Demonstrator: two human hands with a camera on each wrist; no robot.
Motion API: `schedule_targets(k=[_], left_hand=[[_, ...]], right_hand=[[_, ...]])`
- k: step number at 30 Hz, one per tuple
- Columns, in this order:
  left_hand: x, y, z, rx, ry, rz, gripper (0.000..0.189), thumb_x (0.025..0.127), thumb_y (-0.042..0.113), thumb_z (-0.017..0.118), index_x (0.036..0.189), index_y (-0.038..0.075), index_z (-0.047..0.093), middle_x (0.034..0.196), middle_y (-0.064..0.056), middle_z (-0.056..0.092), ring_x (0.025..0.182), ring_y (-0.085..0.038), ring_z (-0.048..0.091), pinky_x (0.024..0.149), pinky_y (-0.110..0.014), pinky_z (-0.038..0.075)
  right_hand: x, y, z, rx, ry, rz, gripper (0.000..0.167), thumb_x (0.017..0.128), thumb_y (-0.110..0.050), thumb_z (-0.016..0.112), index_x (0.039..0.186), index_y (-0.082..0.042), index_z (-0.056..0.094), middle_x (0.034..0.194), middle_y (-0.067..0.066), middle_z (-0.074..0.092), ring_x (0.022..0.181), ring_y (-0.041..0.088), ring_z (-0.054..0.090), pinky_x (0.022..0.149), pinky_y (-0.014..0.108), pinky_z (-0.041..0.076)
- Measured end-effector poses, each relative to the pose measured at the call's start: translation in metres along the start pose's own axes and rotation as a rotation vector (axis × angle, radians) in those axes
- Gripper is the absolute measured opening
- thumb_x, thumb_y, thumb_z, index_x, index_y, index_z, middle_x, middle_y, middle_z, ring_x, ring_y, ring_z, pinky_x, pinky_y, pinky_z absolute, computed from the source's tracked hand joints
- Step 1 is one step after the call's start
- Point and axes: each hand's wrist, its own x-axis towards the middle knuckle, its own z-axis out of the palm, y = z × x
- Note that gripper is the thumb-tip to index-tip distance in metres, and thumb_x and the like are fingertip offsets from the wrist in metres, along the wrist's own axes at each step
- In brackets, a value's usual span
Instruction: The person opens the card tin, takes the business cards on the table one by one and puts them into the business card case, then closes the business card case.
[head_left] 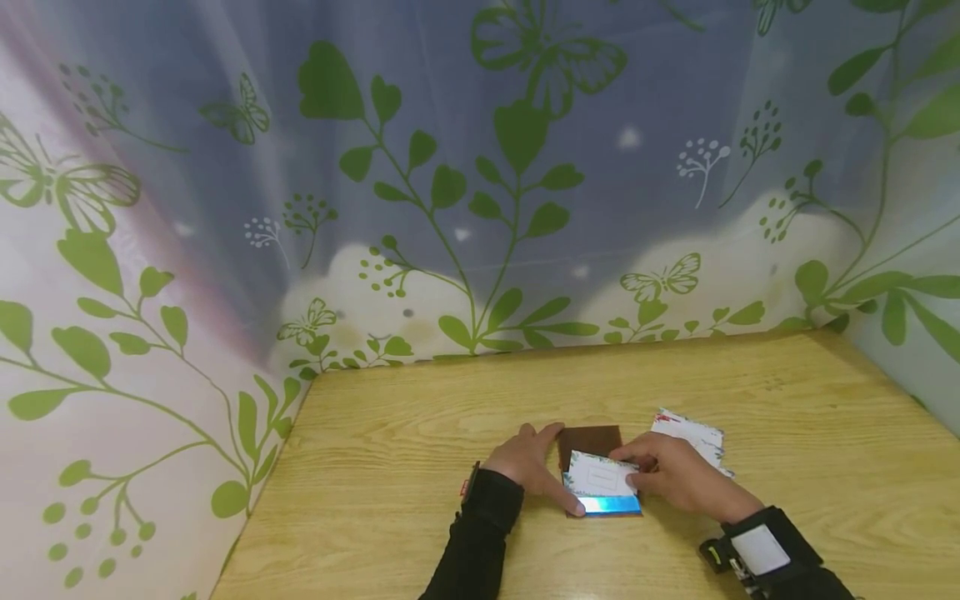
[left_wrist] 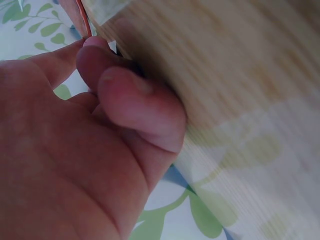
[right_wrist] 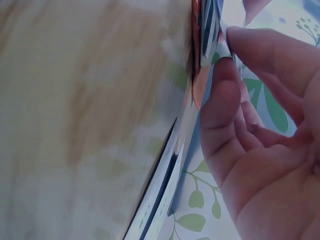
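Note:
A brown, flat card holder [head_left: 588, 438] lies on the table, with a shiny bluish strip [head_left: 615, 505] along its near edge. My left hand [head_left: 525, 462] grips its left side, thumb at the near corner and fingers at the far one. In the left wrist view, the thumb and fingertips meet the holder's reddish edge [left_wrist: 83, 17]. My right hand [head_left: 678, 475] pinches a white card with a leafy border [head_left: 600, 475] by its right end, over the holder. The right wrist view shows that card [right_wrist: 231, 17] edge-on between thumb and finger.
More white printed cards [head_left: 690, 435] lie on the wooden table [head_left: 405, 433], partly behind the right hand. A curtain with green leaves and butterflies [head_left: 480, 208] stands along the table's back and sides.

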Motion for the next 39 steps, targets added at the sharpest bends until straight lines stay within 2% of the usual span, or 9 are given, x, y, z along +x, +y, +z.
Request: schedule_targets(k=[7, 12, 34, 39], left_hand=[[0.0, 0.0002, -0.0004, 0.0, -0.005, 0.0, 0.125, 0.057, 0.058, 0.098, 0.162, 0.03, 0.036, 0.145, -0.017, 0.048, 0.108, -0.031, 0.063, 0.084, -0.046, 0.057], [0.0007, -0.0008, -0.0004, -0.002, -0.006, 0.0, 0.126, 0.056, 0.06, 0.098, 0.162, 0.03, 0.036, 0.144, -0.016, 0.049, 0.106, -0.03, 0.063, 0.084, -0.045, 0.057], [0.0021, -0.0017, 0.0006, -0.008, -0.01, 0.001, 0.126, 0.057, 0.059, 0.098, 0.162, 0.03, 0.036, 0.152, -0.018, 0.045, 0.12, -0.035, 0.061, 0.09, -0.048, 0.056], [0.0023, -0.0013, 0.0001, -0.009, -0.01, 0.001, 0.126, 0.057, 0.059, 0.098, 0.162, 0.029, 0.036, 0.154, -0.019, 0.044, 0.121, -0.036, 0.061, 0.091, -0.049, 0.056]], right_hand=[[0.0004, 0.0017, 0.0016, -0.026, 0.001, -0.065, 0.031, 0.092, -0.003, 0.076, 0.124, -0.003, 0.075, 0.112, 0.005, 0.07, 0.084, 0.004, 0.053, 0.069, 0.024, 0.047], [0.0002, 0.0007, 0.0018, -0.017, -0.006, -0.057, 0.031, 0.093, -0.003, 0.075, 0.124, -0.004, 0.076, 0.111, 0.004, 0.07, 0.083, 0.004, 0.052, 0.068, 0.024, 0.047], [-0.0004, -0.0021, 0.0032, -0.016, -0.036, -0.038, 0.031, 0.093, -0.003, 0.074, 0.124, -0.004, 0.075, 0.108, 0.002, 0.069, 0.08, 0.004, 0.049, 0.065, 0.024, 0.045], [0.0004, -0.0025, 0.0028, -0.024, -0.028, -0.028, 0.03, 0.093, -0.003, 0.075, 0.123, -0.005, 0.074, 0.108, 0.0, 0.068, 0.082, 0.004, 0.054, 0.068, 0.025, 0.048]])
